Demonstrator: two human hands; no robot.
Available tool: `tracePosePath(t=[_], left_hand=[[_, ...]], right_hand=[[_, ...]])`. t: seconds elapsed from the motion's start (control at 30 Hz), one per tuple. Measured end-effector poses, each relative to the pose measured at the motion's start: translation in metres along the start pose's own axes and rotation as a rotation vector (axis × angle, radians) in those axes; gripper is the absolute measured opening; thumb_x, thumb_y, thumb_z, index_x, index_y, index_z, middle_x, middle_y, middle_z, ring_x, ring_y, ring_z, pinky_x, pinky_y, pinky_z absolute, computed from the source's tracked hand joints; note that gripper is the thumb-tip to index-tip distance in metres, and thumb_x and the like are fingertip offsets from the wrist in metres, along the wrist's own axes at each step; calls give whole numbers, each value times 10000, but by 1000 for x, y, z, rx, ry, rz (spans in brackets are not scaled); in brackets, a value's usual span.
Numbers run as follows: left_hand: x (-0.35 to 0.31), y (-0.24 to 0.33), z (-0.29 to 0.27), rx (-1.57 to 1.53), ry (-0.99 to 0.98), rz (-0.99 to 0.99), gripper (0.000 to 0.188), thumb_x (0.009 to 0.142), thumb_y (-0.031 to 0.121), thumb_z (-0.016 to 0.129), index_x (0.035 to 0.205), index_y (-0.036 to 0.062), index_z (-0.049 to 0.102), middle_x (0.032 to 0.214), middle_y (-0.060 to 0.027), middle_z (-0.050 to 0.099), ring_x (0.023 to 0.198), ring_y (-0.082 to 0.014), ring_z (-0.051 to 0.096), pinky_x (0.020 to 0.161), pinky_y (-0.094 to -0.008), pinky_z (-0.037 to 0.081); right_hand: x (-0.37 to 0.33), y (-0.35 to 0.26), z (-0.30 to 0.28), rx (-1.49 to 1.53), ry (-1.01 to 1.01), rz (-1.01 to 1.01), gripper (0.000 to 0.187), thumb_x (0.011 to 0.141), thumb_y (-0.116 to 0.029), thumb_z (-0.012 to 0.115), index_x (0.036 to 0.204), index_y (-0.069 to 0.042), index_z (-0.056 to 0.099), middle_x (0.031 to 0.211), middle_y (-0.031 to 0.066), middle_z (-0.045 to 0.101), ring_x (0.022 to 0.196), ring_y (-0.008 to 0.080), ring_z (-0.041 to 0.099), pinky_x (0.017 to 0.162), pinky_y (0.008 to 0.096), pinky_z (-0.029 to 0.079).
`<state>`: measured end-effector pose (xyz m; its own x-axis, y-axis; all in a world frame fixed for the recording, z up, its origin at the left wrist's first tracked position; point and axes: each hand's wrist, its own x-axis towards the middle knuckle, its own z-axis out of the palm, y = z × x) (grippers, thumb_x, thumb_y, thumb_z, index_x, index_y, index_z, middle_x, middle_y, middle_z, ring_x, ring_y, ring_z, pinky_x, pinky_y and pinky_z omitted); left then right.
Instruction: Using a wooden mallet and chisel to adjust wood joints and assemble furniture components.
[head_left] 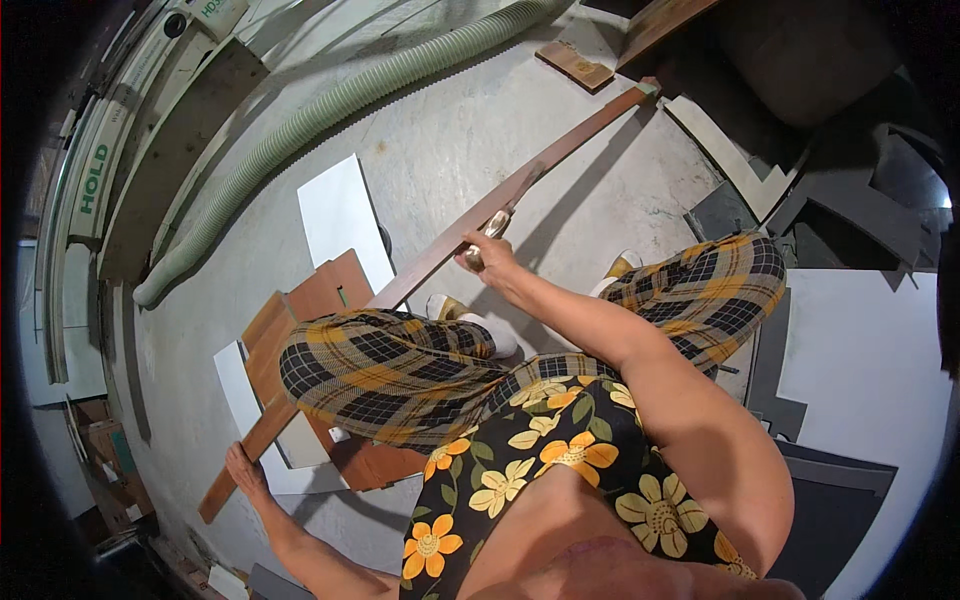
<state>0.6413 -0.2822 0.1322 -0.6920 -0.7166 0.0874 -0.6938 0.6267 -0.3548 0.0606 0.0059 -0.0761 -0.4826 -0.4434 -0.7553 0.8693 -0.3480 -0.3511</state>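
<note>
A long, narrow reddish-brown wooden board (pixel 450 235) slants across the view, its far end resting at the upper right. My bent left leg hides a stretch of it, and what appears to be its near end sticks out at the lower left. There my left hand (pixel 247 472) is closed around the board's edge. Over the board's middle, my right hand (pixel 487 256) grips a tool with a shiny, pale-gold handle (pixel 497 222). The tool's narrow dark end reaches along the board's face; its exact kind cannot be made out.
Brown and white panels (pixel 338 215) lie around my left leg. A ribbed green hose (pixel 330 125) curves across the floor at the upper left, beside stacked long boards (pixel 170 170). A short wood piece (pixel 573 66) lies at the far side. White and dark sheets (pixel 865 350) are at right.
</note>
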Motion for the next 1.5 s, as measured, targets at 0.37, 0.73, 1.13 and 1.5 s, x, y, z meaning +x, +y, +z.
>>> tracePosePath(t=[0.37,0.73,1.13,1.5], left_hand=[[-127,30,1,-10,-54,-128,439,634,-55,653,1033,51,506,918,-159,542,922,-376,533,802,-466,419],[-39,204,70,-515,51,-253,377,807,179,665,1141,27,578,1048,-145,634,986,-321,580,824,-400,446],[-71,349,88,-510,-6,-142,326,823,171,633,1119,42,585,977,-141,633,919,-315,593,758,-411,449],[-6,436,143,-569,-54,5,279,839,163,601,1097,58,592,907,-136,631,853,-310,606,692,-422,452]], right_hand=[[14,25,20,-318,-10,15,208,746,-113,740,804,28,597,663,114,610,487,189,590,441,309,561],[129,-94,-12,-261,245,-168,163,807,-98,699,795,8,576,683,111,609,480,195,577,438,327,544],[124,-102,-38,-305,70,-215,209,799,-94,696,912,-20,537,791,77,622,630,165,638,538,313,558],[99,-84,-81,-450,-68,-190,101,826,-68,601,803,29,587,696,106,621,514,168,579,425,259,478]])
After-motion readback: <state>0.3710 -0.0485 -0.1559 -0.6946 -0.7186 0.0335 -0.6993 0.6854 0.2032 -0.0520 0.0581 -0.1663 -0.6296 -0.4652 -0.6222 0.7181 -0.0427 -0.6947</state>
